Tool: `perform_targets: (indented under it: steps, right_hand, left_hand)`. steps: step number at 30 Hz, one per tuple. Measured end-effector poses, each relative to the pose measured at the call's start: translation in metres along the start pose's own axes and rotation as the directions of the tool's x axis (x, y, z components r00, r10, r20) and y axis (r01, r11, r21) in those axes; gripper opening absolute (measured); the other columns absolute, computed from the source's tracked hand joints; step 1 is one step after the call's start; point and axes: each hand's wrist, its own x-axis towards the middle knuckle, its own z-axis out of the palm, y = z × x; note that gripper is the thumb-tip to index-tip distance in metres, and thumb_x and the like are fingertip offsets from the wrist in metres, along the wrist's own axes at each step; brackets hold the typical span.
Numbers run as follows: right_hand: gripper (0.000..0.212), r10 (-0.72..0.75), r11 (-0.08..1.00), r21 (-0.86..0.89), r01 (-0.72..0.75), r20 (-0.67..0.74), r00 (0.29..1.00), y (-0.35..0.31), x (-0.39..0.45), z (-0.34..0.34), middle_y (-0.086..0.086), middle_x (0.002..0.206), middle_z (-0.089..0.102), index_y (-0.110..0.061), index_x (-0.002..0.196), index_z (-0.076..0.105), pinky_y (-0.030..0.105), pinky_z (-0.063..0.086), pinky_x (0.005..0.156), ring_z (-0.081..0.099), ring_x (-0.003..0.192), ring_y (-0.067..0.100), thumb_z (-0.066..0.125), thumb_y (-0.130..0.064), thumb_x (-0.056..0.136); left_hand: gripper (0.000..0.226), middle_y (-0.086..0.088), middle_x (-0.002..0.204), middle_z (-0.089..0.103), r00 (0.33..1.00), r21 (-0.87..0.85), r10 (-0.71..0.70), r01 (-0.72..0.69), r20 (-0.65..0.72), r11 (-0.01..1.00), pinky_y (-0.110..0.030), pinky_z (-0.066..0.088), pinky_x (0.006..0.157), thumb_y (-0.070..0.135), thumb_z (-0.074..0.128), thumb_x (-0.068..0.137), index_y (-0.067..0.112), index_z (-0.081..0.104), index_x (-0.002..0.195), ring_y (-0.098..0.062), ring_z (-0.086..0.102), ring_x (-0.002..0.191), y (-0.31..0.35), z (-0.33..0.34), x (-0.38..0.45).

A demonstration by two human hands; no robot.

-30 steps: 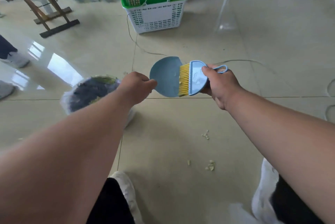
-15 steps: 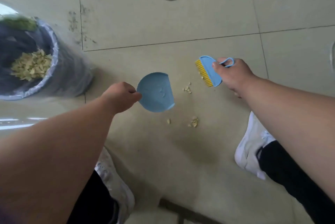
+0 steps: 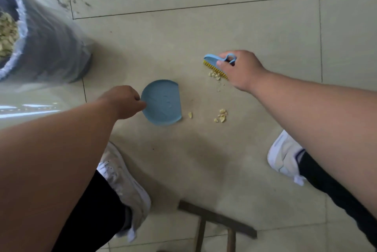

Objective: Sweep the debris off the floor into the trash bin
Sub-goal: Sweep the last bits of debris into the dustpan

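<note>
**Brush down on the crumbs, dustpan waiting**

Debris lay scattered on the tiled floor in three spots: one pale yellow cluster sat right against the brush bristles, a second cluster lay nearer the person, and a single crumb rested just beside the dustpan's straight edge. And there was the brush, light blue with yellow bristles, tilted low over the far cluster, bristles touching the floor or very near it. The right hand had its fingers clamped around the brush's looped handle, thumb pressed along the back.

Over to the left: the dustpan, a light blue rounded tray, sat flat or nearly so, its open straight edge facing the crumbs. The left hand gripped it at the rounded rear rim, fingers curled tight on it.

Further out, the trash bin, dark and lined with a clear plastic bag, stood at the upper left, well apart from the crumbs, with pale scraps already inside. White shoes showed on either side, the left one and the right one, below dark trouser legs. A wooden frame poked in at the bottom edge.
</note>
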Motion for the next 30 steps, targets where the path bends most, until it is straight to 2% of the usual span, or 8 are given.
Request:
perform_targets:
  steps: [3, 7, 14, 18, 22, 26, 28, 30]
  right_hand:
    - [0.023, -0.116, 0.985, -0.104, 0.135, 0.165, 0.979, -0.009, -0.025, 0.014, 0.004, 0.106, 0.077, -0.023, 0.115, 0.076, 0.032, 0.052, 0.088, 0.068, 0.101, 0.024, 0.063, -0.031, 0.099]
    - [0.026, -0.151, 0.953, -0.207, 0.219, 0.303, 0.941, -0.014, -0.043, 0.012, 0.004, 0.119, 0.076, -0.025, 0.122, 0.075, 0.039, 0.051, 0.099, 0.066, 0.111, 0.025, 0.064, -0.031, 0.1]
    - [0.023, -0.077, 0.968, -0.233, 0.096, 0.092, 0.993, 0.016, -0.046, -0.025, 0.009, 0.108, 0.075, -0.019, 0.115, 0.074, 0.039, 0.053, 0.091, 0.066, 0.103, 0.031, 0.06, -0.031, 0.101]
    - [0.027, -0.004, 0.969, -0.247, 0.013, 0.034, 0.999, 0.027, -0.057, -0.011, 0.011, 0.108, 0.073, -0.021, 0.123, 0.07, 0.041, 0.053, 0.088, 0.064, 0.101, 0.035, 0.056, -0.031, 0.102]
    - [0.033, -0.086, 0.968, -0.226, 0.109, 0.109, 0.99, 0.012, -0.08, 0.026, 0.012, 0.113, 0.073, -0.02, 0.132, 0.068, 0.041, 0.053, 0.09, 0.066, 0.105, 0.033, 0.059, -0.025, 0.101]
    - [0.035, -0.153, 0.952, -0.208, 0.225, 0.312, 0.938, 0.0, -0.098, 0.051, 0.007, 0.141, 0.066, -0.018, 0.138, 0.067, 0.034, 0.045, 0.109, 0.061, 0.129, 0.025, 0.06, -0.021, 0.103]
    - [0.036, -0.127, 0.957, -0.211, 0.199, 0.312, 0.941, -0.001, -0.1, 0.048, 0.004, 0.143, 0.065, -0.022, 0.139, 0.066, 0.034, 0.046, 0.109, 0.061, 0.13, 0.023, 0.059, -0.024, 0.104]
    - [0.036, -0.063, 0.982, -0.162, 0.1, 0.218, 0.974, 0.001, -0.099, 0.04, 0.003, 0.14, 0.068, -0.023, 0.138, 0.067, 0.032, 0.047, 0.108, 0.063, 0.126, 0.021, 0.061, -0.025, 0.103]
  left_hand:
    - [0.036, -0.008, 0.071, 0.073, 0.998, -0.011, -0.018, 0.019, 0.064, 1.0, -0.031, 0.055, 0.065, 0.039, 0.06, 0.093, 0.015, 0.072, 0.068, -0.027, 0.068, 0.066, 0.009, 0.001, -0.005]
    - [0.035, -0.012, 0.064, 0.078, 0.985, -0.003, -0.038, 0.039, 0.171, 0.999, -0.033, 0.065, 0.071, 0.029, 0.056, 0.09, 0.005, 0.079, 0.077, -0.028, 0.076, 0.052, 0.016, -0.004, -0.01]
    - [0.021, -0.012, 0.074, 0.077, 0.988, 0.151, -0.057, 0.035, 0.141, 0.988, -0.041, 0.066, 0.081, 0.015, 0.052, 0.086, 0.006, 0.07, 0.081, -0.031, 0.076, 0.063, 0.033, -0.004, -0.015]
    - [0.009, -0.008, 0.075, 0.063, 0.998, 0.233, -0.03, 0.018, 0.049, 0.972, -0.032, 0.054, 0.063, 0.014, 0.053, 0.086, 0.016, 0.053, 0.077, -0.025, 0.064, 0.062, 0.043, 0.004, -0.01]
    - [0.012, -0.007, 0.073, 0.06, 0.999, 0.243, -0.035, 0.029, 0.021, 0.97, -0.027, 0.048, 0.055, 0.011, 0.052, 0.085, 0.016, 0.051, 0.074, -0.023, 0.062, 0.059, 0.041, 0.013, -0.004]
    - [0.013, -0.006, 0.075, 0.061, 0.999, 0.248, -0.009, 0.001, 0.031, 0.969, -0.032, 0.054, 0.062, 0.015, 0.052, 0.089, 0.017, 0.052, 0.075, -0.023, 0.064, 0.062, 0.041, 0.015, 0.001]
    - [0.016, -0.006, 0.072, 0.059, 0.999, 0.248, 0.02, -0.029, 0.039, 0.968, -0.034, 0.053, 0.065, 0.016, 0.051, 0.09, 0.017, 0.052, 0.074, -0.023, 0.061, 0.061, 0.044, 0.013, 0.003]
    - [0.017, -0.006, 0.073, 0.061, 0.998, 0.248, 0.045, -0.055, 0.046, 0.967, -0.034, 0.052, 0.065, 0.018, 0.051, 0.092, 0.017, 0.054, 0.075, -0.024, 0.062, 0.063, 0.044, 0.011, 0.007]
